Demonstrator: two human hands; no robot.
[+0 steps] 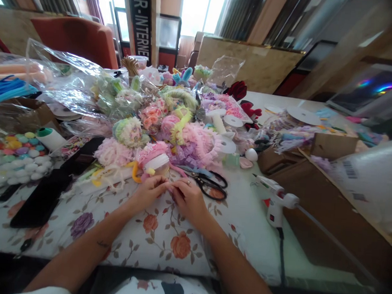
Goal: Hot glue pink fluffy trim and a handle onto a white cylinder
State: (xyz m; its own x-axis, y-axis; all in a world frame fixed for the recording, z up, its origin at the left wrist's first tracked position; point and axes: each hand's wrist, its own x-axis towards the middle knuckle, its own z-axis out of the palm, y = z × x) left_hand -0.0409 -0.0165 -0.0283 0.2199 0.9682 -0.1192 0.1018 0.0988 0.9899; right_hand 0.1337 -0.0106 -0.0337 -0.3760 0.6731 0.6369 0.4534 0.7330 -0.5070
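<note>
My left hand (150, 191) and my right hand (188, 198) rest close together on the flowered cloth (162, 238), fingertips meeting and pinched on something small that I cannot make out. A pink strand (180, 169) runs from the fingers toward the heap of pastel lace and ribbon rolls (170, 136) just beyond. Black scissors (210, 184) lie right beside my right hand. A white roll of trim (157, 161) sits just above my left hand.
A white glue gun (276, 202) with its cord stands to the right. Cardboard boxes (313, 191) line the right side. Coloured pompoms in a bag (14, 156), a green-capped thread spool (50, 137) and black flat strips (45, 194) lie left. Plastic bags pile up behind.
</note>
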